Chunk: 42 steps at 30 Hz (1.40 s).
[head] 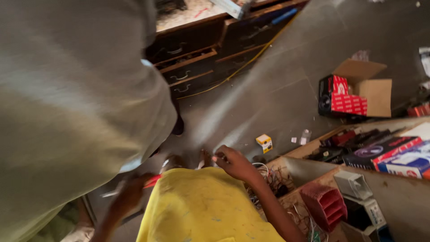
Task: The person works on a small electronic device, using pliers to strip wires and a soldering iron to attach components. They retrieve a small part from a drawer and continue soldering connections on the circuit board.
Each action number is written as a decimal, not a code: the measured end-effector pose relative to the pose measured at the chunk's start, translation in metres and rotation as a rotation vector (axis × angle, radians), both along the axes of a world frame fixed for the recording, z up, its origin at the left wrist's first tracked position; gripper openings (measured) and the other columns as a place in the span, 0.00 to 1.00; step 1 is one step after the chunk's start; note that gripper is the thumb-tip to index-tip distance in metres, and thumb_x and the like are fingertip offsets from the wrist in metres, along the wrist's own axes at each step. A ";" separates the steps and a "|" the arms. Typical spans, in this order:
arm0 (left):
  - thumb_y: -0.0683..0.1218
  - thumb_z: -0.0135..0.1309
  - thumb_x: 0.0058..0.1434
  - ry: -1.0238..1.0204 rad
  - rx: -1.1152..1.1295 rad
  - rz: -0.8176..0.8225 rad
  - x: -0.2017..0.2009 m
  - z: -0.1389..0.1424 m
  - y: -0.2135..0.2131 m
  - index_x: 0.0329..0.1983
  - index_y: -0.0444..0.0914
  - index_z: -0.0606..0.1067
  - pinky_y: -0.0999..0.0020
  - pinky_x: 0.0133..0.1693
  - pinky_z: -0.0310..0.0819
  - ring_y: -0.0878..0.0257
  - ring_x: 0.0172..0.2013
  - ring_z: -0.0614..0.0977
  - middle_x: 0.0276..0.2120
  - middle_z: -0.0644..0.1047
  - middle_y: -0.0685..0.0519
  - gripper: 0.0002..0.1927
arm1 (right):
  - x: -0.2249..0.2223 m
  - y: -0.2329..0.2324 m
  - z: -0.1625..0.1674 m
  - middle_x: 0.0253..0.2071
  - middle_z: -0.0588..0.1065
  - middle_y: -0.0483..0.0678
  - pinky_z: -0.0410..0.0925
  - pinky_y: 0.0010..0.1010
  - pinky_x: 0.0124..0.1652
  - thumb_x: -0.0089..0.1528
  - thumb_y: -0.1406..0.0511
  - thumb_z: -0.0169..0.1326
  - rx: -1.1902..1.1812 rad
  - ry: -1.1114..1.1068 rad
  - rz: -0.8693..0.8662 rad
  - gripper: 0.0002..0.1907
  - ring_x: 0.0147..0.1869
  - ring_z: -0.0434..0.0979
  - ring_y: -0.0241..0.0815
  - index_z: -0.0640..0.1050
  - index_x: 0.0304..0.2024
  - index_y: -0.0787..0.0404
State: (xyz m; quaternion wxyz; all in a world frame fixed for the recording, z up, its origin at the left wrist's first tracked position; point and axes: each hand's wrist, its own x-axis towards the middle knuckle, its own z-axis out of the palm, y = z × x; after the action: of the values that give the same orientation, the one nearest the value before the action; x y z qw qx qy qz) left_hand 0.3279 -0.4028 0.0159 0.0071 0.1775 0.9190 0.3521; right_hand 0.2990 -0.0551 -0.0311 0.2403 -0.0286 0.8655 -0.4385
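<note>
1. Yellow cloth [204, 208] fills the low middle of the view; it is the landmark here.
2. The right hand [233, 162] sits at the top edge of the yellow cloth, its fingers [218, 157] curled in on something small and pale. I cannot tell what it is.
3. The left hand [130, 193] is just left of the yellow cloth. It is blurry, and its fingers are closed around a red thing [152, 181] with a thin pale tip.
4. A tangle of thin wires [268, 175] lies just right of the yellow cloth, beside the right arm.
5. A red ribbed plastic part [326, 204] lies further right of the cloth.
6. A small yellow and white box [264, 142] stands on the grey floor [286, 85] above the cloth.
7. An open cardboard box [358, 89] sits far up and right of it.
8. Dark drawers [192, 58] stand well above the cloth.
</note>
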 end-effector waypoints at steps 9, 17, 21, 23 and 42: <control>0.40 0.53 0.54 0.077 0.034 -0.642 -0.084 0.019 0.191 0.43 0.42 0.81 0.55 0.54 0.66 0.48 0.52 0.74 0.46 0.76 0.45 0.14 | -0.043 0.057 -0.040 0.52 0.77 0.52 0.66 0.33 0.56 0.68 0.48 0.45 -0.384 -0.157 -0.323 0.28 0.57 0.75 0.41 0.73 0.59 0.61; 0.41 0.55 0.56 0.359 0.105 -0.724 -0.163 -0.015 0.330 0.42 0.37 0.79 0.57 0.50 0.70 0.51 0.49 0.76 0.49 0.75 0.41 0.10 | -0.042 0.161 -0.102 0.52 0.75 0.50 0.70 0.41 0.56 0.70 0.49 0.44 -1.446 -0.560 -0.997 0.24 0.57 0.75 0.45 0.72 0.56 0.58; 0.39 0.59 0.60 0.111 0.361 -0.327 -0.215 -0.046 0.377 0.42 0.36 0.78 0.56 0.45 0.72 0.48 0.43 0.77 0.40 0.76 0.45 0.08 | -0.106 0.231 -0.103 0.45 0.76 0.53 0.71 0.45 0.51 0.68 0.60 0.48 -1.479 -0.430 -0.800 0.19 0.49 0.77 0.51 0.72 0.56 0.65; 0.38 0.58 0.59 -0.032 0.486 -0.101 -0.260 -0.066 0.399 0.40 0.37 0.79 0.58 0.41 0.73 0.50 0.38 0.79 0.36 0.76 0.45 0.06 | -0.148 0.266 -0.092 0.41 0.77 0.51 0.71 0.39 0.45 0.61 0.65 0.51 -1.350 -0.332 -0.823 0.27 0.42 0.77 0.47 0.74 0.63 0.68; 0.43 0.58 0.63 -0.671 1.206 0.550 -0.440 -0.124 0.426 0.41 0.30 0.79 0.73 0.36 0.73 0.68 0.31 0.80 0.32 0.81 0.52 0.09 | -0.426 0.282 -0.051 0.34 0.75 0.44 0.76 0.36 0.33 0.60 0.66 0.54 -0.184 -0.548 0.128 0.08 0.37 0.76 0.37 0.74 0.41 0.61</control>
State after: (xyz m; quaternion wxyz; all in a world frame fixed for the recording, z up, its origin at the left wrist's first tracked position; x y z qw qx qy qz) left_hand -0.1122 0.0229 -0.1076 0.1003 -0.2030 0.5259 0.8199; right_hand -0.1265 0.2267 -0.0821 0.4884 0.0145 0.7215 -0.4906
